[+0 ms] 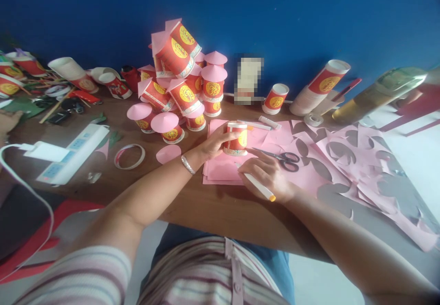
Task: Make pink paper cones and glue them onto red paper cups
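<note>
My left hand is wrapped round a red paper cup with a yellow round emblem. The cup stands over a stack of pink paper, its wider end downward. Just right of it, my right hand grips a white pen with an orange end, its tip pointing toward the paper near the cup. Dark-handled scissors lie beyond my right hand, their blades partly hidden. Left of the stack lies a pink paper disc.
Red cups with pink cone tops are piled behind my left arm. A tape roll and power strip lie left. Cut pink scraps spread right, near stacked cups and a gold-coloured bottle. Another person's hand shows far left.
</note>
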Demonstrator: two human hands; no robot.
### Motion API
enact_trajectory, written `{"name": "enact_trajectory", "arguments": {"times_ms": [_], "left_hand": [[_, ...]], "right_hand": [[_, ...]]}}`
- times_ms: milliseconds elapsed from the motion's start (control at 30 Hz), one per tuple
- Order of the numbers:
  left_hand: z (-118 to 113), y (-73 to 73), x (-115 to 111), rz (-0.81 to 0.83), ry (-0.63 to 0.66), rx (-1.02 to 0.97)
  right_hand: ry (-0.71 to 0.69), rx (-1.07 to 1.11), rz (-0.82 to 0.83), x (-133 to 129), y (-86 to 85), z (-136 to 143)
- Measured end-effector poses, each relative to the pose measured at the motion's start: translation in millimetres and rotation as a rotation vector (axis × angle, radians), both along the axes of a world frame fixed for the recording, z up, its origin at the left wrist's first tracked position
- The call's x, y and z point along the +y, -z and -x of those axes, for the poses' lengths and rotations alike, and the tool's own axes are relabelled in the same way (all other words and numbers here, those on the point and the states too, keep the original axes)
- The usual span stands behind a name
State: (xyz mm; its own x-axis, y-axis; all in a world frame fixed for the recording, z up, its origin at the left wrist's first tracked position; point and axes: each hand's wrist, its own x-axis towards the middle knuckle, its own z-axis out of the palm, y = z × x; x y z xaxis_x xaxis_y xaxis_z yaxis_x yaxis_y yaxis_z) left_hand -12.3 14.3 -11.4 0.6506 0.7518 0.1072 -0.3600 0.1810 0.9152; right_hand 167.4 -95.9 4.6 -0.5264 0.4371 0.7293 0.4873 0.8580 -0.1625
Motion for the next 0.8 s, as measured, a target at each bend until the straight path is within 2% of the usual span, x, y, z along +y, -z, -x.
{"name": "enact_trajectory", "arguments": {"times_ms": [233,400,533,633,800], "left_hand": [[-2.1,-3.0,-3.5,0.023,-0.03,0.126],[-0.5,2.2,1.8,0.102,-0.076,0.051],[-0.4,2.1,4.9,0.049,-0.041,-0.047],[-0.9,0.3,5.0,0.017,0.001,-0.052],[-0.7,0.5,3.8,0.015,0.001,-0.036]], "right_hand": [[-0.054,0.013,0.012,-1.9,-4.7,2.1],[-0.014,0.008,-0.034,-1.4,-4.1,0.9],[0.015,0.018,-0.026,-1.3,-1.8,-1.1],[0.03,0.005,-0.033,-1.2,-0.6,-2.4],[0.091,0.004,-0.104,0.1,-0.6,-3.6]]}}
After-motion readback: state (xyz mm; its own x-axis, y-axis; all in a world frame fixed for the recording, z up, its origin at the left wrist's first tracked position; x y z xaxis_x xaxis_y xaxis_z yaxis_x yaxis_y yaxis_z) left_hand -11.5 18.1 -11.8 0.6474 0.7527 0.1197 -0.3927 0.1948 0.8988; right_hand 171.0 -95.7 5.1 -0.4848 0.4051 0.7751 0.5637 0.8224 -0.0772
